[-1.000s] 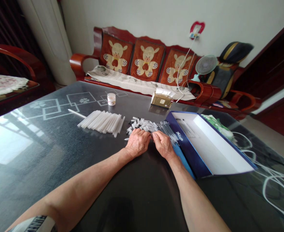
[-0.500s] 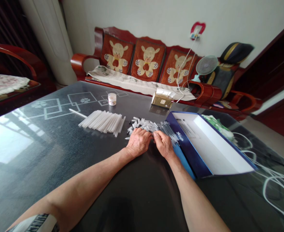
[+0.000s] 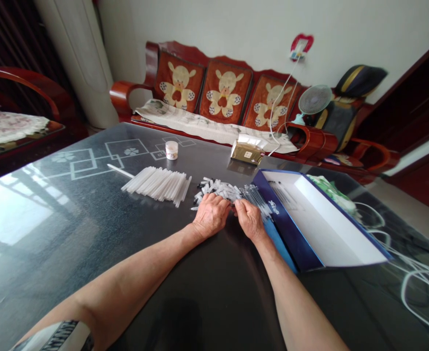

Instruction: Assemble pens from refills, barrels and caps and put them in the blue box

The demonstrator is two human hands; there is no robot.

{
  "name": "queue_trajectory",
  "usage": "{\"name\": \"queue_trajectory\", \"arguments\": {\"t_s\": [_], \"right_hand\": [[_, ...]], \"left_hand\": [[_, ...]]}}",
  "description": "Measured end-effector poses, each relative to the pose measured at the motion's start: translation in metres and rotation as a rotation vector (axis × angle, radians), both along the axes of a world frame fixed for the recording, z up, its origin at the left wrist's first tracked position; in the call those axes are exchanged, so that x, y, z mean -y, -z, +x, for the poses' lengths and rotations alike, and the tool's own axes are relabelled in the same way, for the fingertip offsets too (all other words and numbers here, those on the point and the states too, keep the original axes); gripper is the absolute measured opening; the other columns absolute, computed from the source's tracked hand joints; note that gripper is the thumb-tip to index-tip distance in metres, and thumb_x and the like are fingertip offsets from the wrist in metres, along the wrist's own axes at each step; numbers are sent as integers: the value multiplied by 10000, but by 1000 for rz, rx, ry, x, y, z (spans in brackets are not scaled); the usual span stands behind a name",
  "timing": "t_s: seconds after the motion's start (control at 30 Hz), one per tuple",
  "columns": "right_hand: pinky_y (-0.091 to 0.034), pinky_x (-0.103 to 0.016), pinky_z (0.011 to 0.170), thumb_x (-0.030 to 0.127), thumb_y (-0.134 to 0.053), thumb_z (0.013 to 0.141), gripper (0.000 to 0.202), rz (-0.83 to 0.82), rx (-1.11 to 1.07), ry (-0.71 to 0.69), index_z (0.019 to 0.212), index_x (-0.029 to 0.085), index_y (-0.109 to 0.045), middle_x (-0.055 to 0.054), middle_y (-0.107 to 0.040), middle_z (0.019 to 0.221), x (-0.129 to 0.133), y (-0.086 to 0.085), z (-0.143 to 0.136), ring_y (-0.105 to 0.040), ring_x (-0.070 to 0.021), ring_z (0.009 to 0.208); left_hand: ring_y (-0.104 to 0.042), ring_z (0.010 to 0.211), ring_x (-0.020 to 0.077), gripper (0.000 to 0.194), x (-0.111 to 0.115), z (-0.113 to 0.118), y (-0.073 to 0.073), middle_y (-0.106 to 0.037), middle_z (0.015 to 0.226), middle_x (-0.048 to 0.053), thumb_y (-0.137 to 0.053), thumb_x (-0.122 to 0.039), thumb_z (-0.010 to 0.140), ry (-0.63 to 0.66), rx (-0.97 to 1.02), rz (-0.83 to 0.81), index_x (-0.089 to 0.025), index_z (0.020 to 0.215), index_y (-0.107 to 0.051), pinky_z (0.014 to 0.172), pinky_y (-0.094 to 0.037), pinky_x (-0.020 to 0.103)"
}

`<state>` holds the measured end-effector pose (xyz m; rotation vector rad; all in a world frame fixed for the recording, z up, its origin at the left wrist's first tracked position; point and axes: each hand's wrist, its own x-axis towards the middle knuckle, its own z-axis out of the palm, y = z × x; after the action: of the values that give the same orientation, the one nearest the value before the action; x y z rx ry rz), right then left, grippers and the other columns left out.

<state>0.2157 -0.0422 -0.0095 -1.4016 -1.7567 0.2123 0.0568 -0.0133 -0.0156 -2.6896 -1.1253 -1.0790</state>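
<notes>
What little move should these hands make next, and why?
Perhaps ease the right hand slightly toward the left hand: they nearly meet at a dark piece, mostly hidden, near the white pieces, so a small push seems enough.

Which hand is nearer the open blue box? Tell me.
Right. The right hand is close to the left side of the open blue box; the left hand is farther left.

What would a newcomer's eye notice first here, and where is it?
The eye would likely fall on the left hand and right hand, close together by a heap of small white and black pieces. To their left lie whitish tubes; to their right, a large open blue box. Behind, three animal-patterned cushions line the red sofa.
</notes>
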Motion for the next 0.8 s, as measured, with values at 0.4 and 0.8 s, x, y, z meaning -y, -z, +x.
{"name": "queue_trajectory", "arguments": {"t_s": [0.4, 0.8], "right_hand": [[-440, -284, 552, 394, -425, 935, 372, -87, -83, -11, 616, 229, -521, -10, -589, 550, 2, 0, -4, -553, -161, 532], [-486, -304, 504, 474, -427, 924, 358, -73, -494, 165, 725, 218, -580, -46, -669, 643, -7, 17, -8, -609, -183, 545]], "left_hand": [[-532, 776, 222, 287, -2, -1, 0, -615, 759, 65, -405, -283, 955, 33, -3, 11, -169, 862, -652, 768, -384, 367], [-592, 774, 177, 283, 1, 1, 1, -661, 812, 59, -463, -365, 944, -11, 370, -128, -162, 882, -649, 743, -463, 292]]}}
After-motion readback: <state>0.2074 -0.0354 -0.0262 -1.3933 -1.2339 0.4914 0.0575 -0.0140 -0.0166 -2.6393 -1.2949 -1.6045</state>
